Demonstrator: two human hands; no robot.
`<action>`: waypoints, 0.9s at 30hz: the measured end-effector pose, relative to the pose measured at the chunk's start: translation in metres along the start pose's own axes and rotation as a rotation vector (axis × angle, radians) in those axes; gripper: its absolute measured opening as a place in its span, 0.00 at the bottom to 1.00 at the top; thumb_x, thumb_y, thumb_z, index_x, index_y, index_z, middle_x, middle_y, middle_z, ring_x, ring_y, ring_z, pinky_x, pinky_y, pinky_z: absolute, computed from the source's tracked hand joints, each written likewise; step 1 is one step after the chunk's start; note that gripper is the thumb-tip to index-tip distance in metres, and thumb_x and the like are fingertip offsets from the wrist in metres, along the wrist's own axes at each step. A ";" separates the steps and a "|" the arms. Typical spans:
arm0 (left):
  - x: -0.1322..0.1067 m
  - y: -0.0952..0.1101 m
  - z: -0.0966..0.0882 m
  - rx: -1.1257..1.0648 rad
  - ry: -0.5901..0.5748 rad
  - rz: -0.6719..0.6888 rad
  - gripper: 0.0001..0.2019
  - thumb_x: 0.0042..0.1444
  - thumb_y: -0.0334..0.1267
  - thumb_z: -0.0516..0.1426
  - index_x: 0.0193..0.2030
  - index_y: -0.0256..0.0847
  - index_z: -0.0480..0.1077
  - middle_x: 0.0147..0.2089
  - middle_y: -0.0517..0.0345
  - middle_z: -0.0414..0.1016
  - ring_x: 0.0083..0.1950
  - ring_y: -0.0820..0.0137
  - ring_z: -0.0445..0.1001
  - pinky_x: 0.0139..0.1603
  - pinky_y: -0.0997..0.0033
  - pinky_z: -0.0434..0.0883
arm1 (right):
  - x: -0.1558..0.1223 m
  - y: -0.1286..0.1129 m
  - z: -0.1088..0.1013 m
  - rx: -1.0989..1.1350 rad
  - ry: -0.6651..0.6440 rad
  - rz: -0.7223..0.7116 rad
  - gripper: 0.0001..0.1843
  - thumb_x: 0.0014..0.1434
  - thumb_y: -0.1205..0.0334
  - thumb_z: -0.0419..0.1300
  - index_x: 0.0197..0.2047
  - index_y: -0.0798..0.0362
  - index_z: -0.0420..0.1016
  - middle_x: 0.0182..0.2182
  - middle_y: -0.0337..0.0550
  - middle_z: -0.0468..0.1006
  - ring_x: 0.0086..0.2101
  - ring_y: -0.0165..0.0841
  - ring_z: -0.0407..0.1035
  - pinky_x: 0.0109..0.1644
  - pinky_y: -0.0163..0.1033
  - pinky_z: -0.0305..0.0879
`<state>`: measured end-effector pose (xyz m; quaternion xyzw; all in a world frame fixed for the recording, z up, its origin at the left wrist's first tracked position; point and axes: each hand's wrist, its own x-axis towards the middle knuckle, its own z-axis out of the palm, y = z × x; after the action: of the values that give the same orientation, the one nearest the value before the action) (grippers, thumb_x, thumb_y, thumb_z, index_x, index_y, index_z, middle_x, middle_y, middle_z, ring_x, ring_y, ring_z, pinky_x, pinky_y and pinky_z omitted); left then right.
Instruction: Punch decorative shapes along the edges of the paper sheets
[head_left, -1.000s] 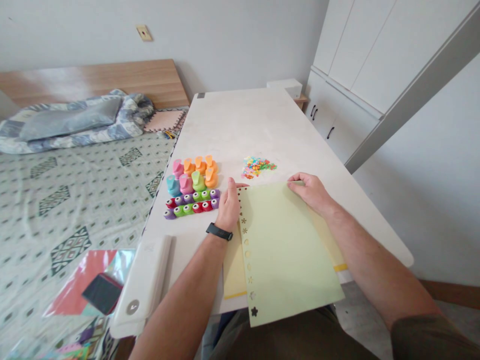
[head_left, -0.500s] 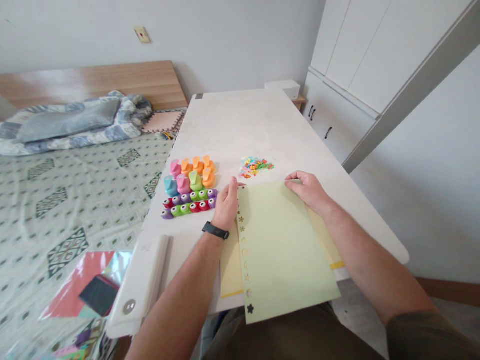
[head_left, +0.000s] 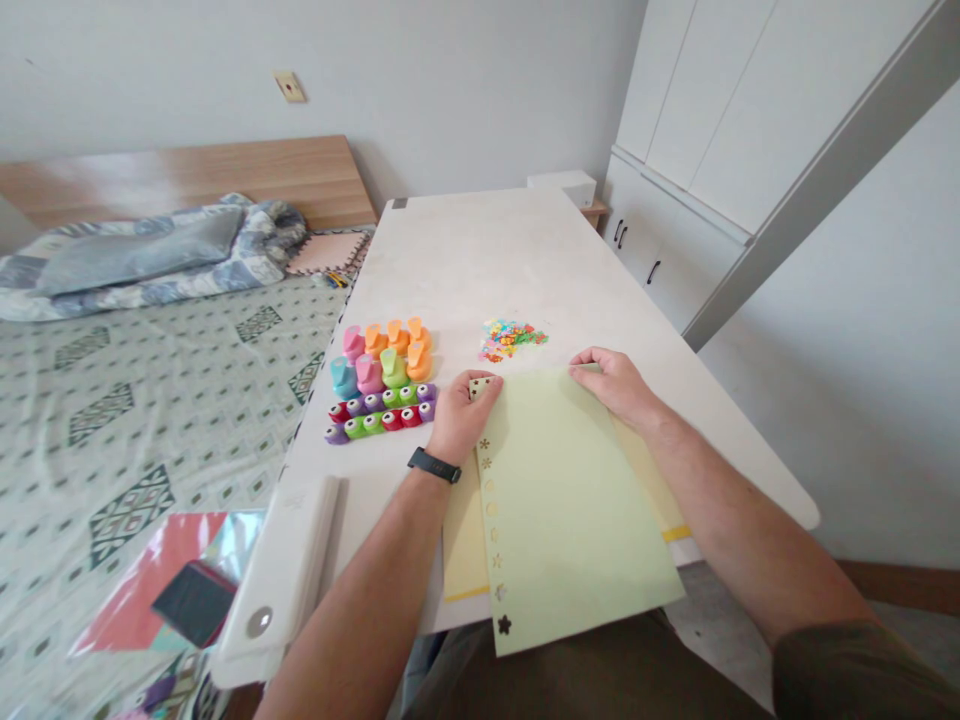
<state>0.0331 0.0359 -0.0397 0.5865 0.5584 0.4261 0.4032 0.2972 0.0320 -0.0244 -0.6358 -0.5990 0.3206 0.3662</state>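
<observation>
A pale green sheet of paper slants over the table's front edge, with a column of punched shapes, flowers and rounds among them, down its left side. My left hand pinches its upper left corner, thumb on top. At the upper right corner my right hand has thumb and fingers closed on the paper. Underneath lies a yellow sheet, showing on both sides. Left of my left hand stand rows of craft punches, larger ones behind small ones. Beyond the green paper is a heap of small coloured paper cutouts.
A white paper trimmer or similar long device lies on the table's left front corner. Beside the table is a bed with a patterned cover, holding a dark phone-like object on plastic-wrapped coloured sheets. White cabinets stand at right.
My left thumb has shifted from the paper's left edge onto its upper left corner, and small punched holes now show there. My right hand keeps its grip. The view has tilted slightly.
</observation>
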 end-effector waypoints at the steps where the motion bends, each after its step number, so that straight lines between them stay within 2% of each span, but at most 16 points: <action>1: 0.000 0.000 0.000 -0.005 0.000 -0.002 0.22 0.54 0.57 0.62 0.42 0.39 0.76 0.29 0.59 0.74 0.26 0.74 0.67 0.25 0.76 0.61 | 0.000 0.000 0.000 0.006 -0.003 0.002 0.13 0.55 0.51 0.62 0.39 0.49 0.79 0.31 0.40 0.80 0.31 0.35 0.70 0.34 0.37 0.63; 7: 0.000 0.000 -0.001 0.037 0.030 -0.003 0.20 0.53 0.56 0.62 0.41 0.40 0.77 0.22 0.64 0.67 0.22 0.75 0.59 0.22 0.76 0.55 | -0.001 0.000 0.001 0.044 -0.014 0.015 0.13 0.55 0.51 0.63 0.40 0.49 0.79 0.32 0.40 0.81 0.31 0.36 0.72 0.34 0.37 0.64; 13: 0.001 -0.003 -0.002 0.066 0.036 0.020 0.21 0.55 0.56 0.61 0.42 0.40 0.77 0.21 0.65 0.63 0.21 0.76 0.56 0.21 0.76 0.51 | 0.000 0.002 0.001 0.054 -0.008 0.016 0.13 0.55 0.52 0.63 0.40 0.49 0.79 0.32 0.40 0.81 0.31 0.36 0.72 0.35 0.38 0.65; 27: 0.004 -0.013 0.001 0.095 0.031 0.048 0.22 0.57 0.57 0.58 0.44 0.39 0.77 0.21 0.65 0.64 0.20 0.76 0.57 0.20 0.76 0.50 | 0.001 0.010 0.004 0.051 0.010 -0.008 0.14 0.55 0.52 0.62 0.41 0.50 0.79 0.32 0.41 0.81 0.32 0.35 0.72 0.35 0.37 0.64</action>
<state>0.0297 0.0404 -0.0519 0.6116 0.5698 0.4178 0.3560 0.2994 0.0333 -0.0347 -0.6256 -0.5913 0.3310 0.3866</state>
